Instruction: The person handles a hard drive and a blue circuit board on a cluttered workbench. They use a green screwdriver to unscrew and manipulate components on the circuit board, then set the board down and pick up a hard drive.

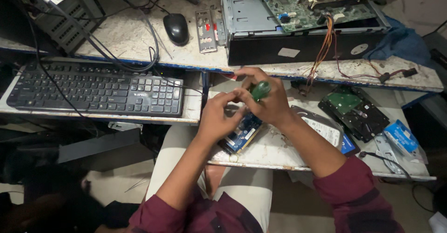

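While the right hand (267, 100) grips a green screwdriver (260, 90), left-hand fingers (222, 103) pinch the blue circuit board (242, 135).

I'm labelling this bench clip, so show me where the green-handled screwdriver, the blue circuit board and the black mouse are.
green-handled screwdriver (260, 90), head view, on the green handle above the right hand's fingers.
blue circuit board (243, 135), head view, on its blue face below the hands.
black mouse (176, 28), head view, on its top shell.
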